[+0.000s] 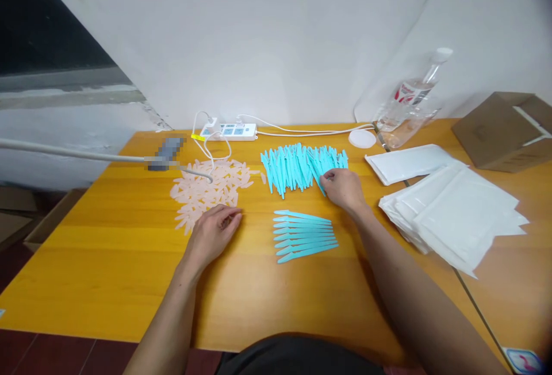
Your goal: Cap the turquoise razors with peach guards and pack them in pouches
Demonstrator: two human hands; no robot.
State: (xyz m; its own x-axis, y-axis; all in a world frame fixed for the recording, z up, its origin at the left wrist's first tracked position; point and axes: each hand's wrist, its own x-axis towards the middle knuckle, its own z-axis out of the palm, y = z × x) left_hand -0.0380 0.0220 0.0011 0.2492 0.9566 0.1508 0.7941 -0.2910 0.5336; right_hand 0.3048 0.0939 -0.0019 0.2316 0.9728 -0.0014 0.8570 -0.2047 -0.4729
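Observation:
My right hand [344, 187] reaches to the near right edge of a heap of turquoise eyebrow razors [287, 169], thumb and fingers pinched on the lower end of one razor [317, 179]. Closer to me lies a row of several more turquoise razors [304, 236], side by side with their handles to the right. My left hand [212, 232] rests at the near edge of a spread of small pale pink pointed pieces [211, 186]. Its fingers are curled and the thumb lies close to the index finger; whether anything is between them is hidden.
Behind stands a power strip [235, 131] with white cables; a grey stalk [86, 152] crosses from the left over a blurred dark object [166, 153]. At right are white packets [457, 214], a round white disc [362, 138], a clear bottle [405, 99] and a cardboard box [495, 133].

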